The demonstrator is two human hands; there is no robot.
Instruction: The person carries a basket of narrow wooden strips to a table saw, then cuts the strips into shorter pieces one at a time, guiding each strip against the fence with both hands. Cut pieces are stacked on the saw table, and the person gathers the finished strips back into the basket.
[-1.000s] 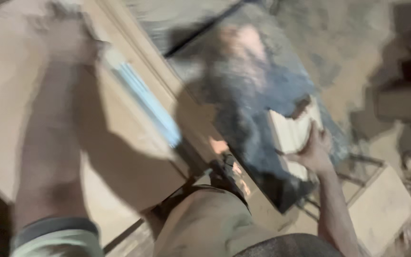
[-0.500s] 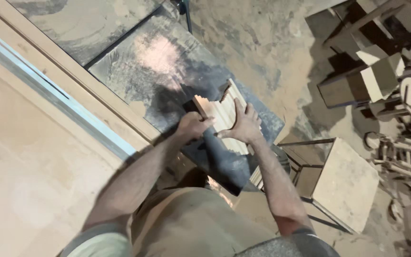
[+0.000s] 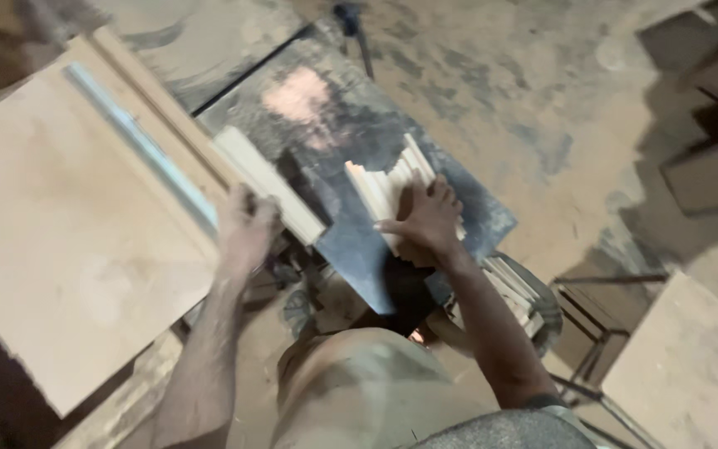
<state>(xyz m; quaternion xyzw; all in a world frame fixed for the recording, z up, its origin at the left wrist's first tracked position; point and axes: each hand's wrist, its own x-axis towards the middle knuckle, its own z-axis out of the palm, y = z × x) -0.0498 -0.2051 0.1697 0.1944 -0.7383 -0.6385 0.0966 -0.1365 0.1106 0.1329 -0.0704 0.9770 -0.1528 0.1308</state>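
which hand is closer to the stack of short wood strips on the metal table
Right. The right hand rests on the wood strips; the left hand is apart, by the long strip.

Pale wooden slats (image 3: 388, 185), seemingly fanned, lie on the dusty metal table (image 3: 475, 220).

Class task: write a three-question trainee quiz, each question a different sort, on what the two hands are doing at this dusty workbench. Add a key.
1. True or false: the right hand rests on a stack of pale wooden strips.
2. The left hand is at: A) a long wooden strip; B) a hammer; C) a drill.
3. Fill in: the strips lie on a dark metal ____.

Key: 1 true; 2 A; 3 plate.
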